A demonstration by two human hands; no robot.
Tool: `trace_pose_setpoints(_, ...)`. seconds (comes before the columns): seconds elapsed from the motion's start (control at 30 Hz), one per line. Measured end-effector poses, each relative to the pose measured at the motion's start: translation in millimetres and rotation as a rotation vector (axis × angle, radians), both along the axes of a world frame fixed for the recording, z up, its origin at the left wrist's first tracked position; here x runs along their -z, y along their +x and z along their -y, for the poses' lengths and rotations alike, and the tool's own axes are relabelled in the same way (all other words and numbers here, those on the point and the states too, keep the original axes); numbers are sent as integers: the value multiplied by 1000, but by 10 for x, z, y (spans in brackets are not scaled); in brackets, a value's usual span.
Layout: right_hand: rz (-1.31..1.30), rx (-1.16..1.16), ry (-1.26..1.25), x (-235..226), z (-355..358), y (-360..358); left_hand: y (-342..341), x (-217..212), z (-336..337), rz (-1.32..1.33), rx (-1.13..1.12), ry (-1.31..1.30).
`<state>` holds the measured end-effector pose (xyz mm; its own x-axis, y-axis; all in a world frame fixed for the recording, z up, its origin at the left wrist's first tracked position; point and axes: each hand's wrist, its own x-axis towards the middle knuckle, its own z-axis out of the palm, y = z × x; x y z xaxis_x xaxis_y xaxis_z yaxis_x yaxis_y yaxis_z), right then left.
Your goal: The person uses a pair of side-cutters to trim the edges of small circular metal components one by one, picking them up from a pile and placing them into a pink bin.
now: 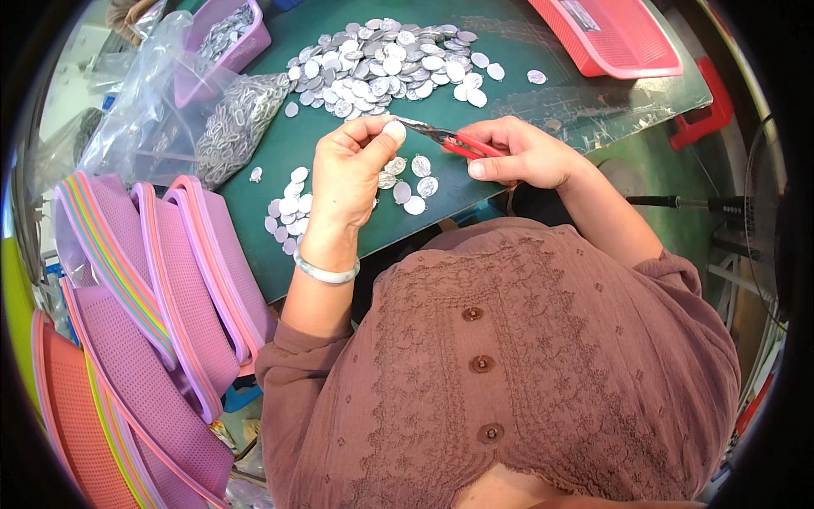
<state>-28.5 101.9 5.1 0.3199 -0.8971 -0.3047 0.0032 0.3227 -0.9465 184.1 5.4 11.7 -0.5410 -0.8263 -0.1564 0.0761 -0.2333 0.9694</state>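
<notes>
Between the thumb and fingers of my left hand is a small oval metal medal, pale silver. My right hand grips red-handled pliers, whose dark jaws reach to the top of the medal. Whether the jaws bite on it is too small to tell. Under my hands, a few loose oval medals lie on the green table. Another small cluster of medals lies left of my left wrist. A large heap of the same medals spreads beyond my hands.
A clear plastic bag of metal links rests at the left, by a purple basket with metal pieces. Stacked pink and purple baskets crowd my left side. A pink basket sits at the far right, near a red clamp-like part at the table's edge.
</notes>
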Motion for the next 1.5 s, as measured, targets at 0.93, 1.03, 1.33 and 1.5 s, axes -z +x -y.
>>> trace_pose_setpoints(0.93, 258, 211, -48, 160, -52, -25, -263, 191, 98, 664, 34, -359)
trace_pose_setpoints(1.03, 242, 201, -30, 150, -58, -50, -197, 71, 122, 851, 44, -748)
trace_pose_setpoints(1.33, 237, 190, -51, 170, -49, -56, 33, 157, 191, 869, -26, -874)
trace_pose_setpoints(1.5, 241, 203, -52, 162, -56, -48, -6, 214, 141, 864, 19, -866)
